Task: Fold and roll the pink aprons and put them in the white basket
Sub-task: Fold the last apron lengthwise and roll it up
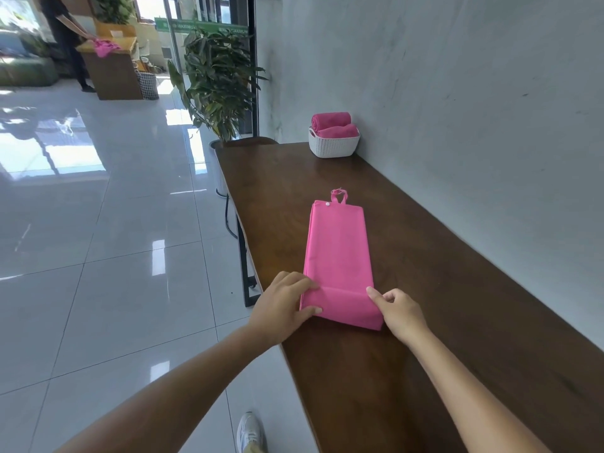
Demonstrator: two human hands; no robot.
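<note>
On the table [425, 289], seems to be just starting the roll on a pink apron [338, 253] folded into a long strip, near end turned over once, well apart from the white basket [333, 147] by the wall with two rolled aprons [331, 120] inside. Next probably calls for tucking that first turn tight and rolling evenly away. Gripping the turned end with the left hand [284, 305], fingers [309, 284] laid over its left corner, and pinching its right corner with the right hand [400, 310], curled.

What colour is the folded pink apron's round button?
White round button on the pink apron; head view.
</note>
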